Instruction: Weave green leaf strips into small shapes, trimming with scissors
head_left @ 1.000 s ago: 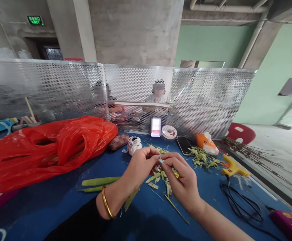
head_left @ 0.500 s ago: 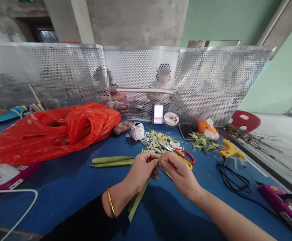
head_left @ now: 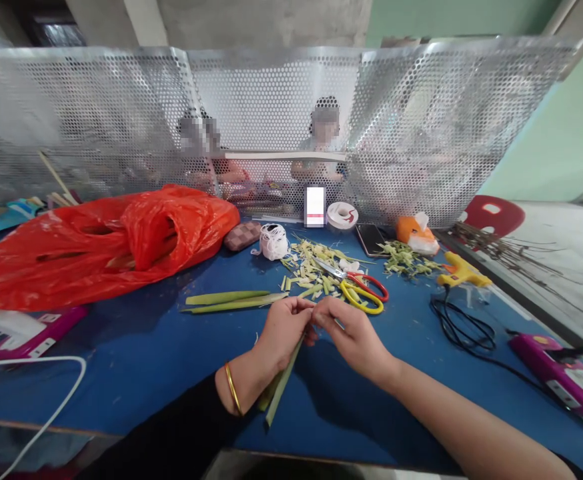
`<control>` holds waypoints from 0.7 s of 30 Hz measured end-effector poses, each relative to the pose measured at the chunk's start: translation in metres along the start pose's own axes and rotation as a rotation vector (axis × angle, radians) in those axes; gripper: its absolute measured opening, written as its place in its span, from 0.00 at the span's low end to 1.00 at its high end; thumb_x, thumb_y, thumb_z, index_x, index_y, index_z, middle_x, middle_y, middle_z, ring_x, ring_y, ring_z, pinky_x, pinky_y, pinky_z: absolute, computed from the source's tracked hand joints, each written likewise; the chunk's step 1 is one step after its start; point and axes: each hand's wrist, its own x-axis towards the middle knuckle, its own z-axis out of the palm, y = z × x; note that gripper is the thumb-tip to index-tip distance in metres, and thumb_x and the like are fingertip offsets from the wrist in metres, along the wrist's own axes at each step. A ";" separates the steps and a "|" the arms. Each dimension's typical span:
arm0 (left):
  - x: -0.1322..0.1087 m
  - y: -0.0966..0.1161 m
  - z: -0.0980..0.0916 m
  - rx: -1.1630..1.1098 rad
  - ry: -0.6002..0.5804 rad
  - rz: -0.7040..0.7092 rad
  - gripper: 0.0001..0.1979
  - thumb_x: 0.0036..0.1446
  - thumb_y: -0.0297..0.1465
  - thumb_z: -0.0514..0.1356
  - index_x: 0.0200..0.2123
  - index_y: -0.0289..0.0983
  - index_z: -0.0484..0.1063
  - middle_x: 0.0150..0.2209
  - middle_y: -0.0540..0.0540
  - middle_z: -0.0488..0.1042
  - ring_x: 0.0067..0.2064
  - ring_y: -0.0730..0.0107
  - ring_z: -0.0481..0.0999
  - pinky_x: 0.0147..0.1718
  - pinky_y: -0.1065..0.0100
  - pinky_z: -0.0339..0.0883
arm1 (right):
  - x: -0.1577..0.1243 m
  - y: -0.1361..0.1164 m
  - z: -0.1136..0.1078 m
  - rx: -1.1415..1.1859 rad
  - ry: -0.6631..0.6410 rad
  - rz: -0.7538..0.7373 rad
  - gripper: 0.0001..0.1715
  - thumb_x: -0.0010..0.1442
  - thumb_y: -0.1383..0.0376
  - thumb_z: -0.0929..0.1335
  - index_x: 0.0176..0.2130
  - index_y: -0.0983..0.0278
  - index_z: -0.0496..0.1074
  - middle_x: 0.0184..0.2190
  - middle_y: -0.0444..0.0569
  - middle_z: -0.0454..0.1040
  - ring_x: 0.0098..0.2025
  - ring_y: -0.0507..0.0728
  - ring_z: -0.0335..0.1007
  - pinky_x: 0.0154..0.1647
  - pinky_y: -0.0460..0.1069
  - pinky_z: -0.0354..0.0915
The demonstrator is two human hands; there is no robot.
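Observation:
My left hand (head_left: 282,331) and my right hand (head_left: 350,335) meet over the blue table (head_left: 146,347), fingertips pinched together on the top end of a long green leaf strip (head_left: 280,385). The strip hangs down and toward me from under my left hand. A gold bangle (head_left: 232,390) circles my left wrist. Just beyond my hands lie scissors (head_left: 362,292) with red and yellow handles among several cut leaf scraps (head_left: 311,270). Two whole green leaves (head_left: 231,300) lie flat to the left of my hands.
A red plastic bag (head_left: 101,243) fills the left of the table. A ball of white string (head_left: 273,241), tape roll (head_left: 342,215), phone (head_left: 370,239), yellow glue gun (head_left: 460,272) with black cord, and pink tool (head_left: 566,380) lie around. Behind the perforated metal screen (head_left: 421,133) sit two people.
The camera has tipped downward, so the table fills more of the view. My hands have come lower and nearer to me, still pinched together on the leaf strip.

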 end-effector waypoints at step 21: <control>-0.003 -0.007 0.009 -0.216 0.155 -0.128 0.07 0.40 0.24 0.68 0.26 0.33 0.73 0.20 0.51 0.74 0.21 0.76 0.71 0.22 0.75 0.64 | 0.009 0.008 0.009 0.674 0.328 0.605 0.16 0.46 0.57 0.76 0.25 0.66 0.72 0.21 0.42 0.69 0.25 0.50 0.62 0.29 0.46 0.60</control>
